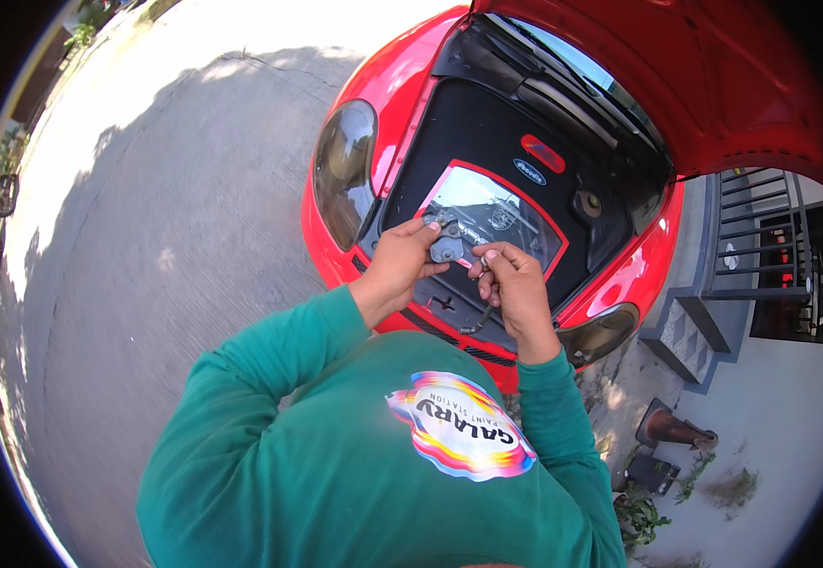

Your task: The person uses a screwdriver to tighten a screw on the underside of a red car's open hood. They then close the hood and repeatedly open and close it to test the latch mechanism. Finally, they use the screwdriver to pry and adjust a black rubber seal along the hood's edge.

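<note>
My left hand (399,265) grips a small grey metal bracket-like part (447,244), perhaps a latch, with the thumb on top. Close by on its right, my right hand (516,284) has thumb and forefinger pinched together; what sits between them is too small to name. A thin dark bent rod (481,322) shows below the right fingers; whether they hold it or it lies on the car, I cannot tell. Both hands are over the front compartment of a red car (374,293), above a glossy red-edged panel (497,213) set in black lining.
Overhead on the right, the raised red hood (715,85) spans the compartment. A dark latch piece (441,303) sits at the front lip. Steps (686,331), a grey railing (762,227) and a worn cone (677,428) stand to the right. Concrete pavement (184,218) stretches left.
</note>
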Available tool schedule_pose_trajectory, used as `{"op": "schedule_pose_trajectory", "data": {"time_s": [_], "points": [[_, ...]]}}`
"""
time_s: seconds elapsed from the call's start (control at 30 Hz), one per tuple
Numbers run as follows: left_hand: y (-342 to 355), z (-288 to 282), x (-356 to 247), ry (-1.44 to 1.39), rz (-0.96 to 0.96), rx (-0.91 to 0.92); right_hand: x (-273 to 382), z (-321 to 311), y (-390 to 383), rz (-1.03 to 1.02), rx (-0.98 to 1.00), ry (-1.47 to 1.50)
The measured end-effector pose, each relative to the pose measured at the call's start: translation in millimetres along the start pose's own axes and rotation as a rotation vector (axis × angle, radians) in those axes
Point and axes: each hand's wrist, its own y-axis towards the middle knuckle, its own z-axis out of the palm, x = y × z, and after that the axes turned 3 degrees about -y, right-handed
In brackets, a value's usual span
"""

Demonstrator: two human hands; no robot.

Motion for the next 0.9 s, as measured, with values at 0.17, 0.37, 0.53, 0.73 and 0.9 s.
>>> {"op": "schedule_pose_trajectory", "data": {"time_s": [0.17,0.37,0.53,0.73,0.9], "points": [[5.3,2.4,9.1,-0.042,0.013,0.007,0.5,3.0,2.6,0.0,0.169,0.064],[3.6,9.5,9.2,-0.034,0.012,-0.003,-0.7,-12.0,9.4,0.093,0.343,0.332],[2.5,8.7,7.6,-0.035,-0.003,0.022,5.4,-19.0,9.7,0.1,0.376,0.303],[3.8,10.1,11.0,-0.043,0.007,-0.024,1.3,-19.9,10.0,0.09,0.274,0.346],[5.1,11.6,14.7,-0.033,-0.005,-0.038,-0.8,-8.8,8.3,0.045,0.122,0.031]]}}
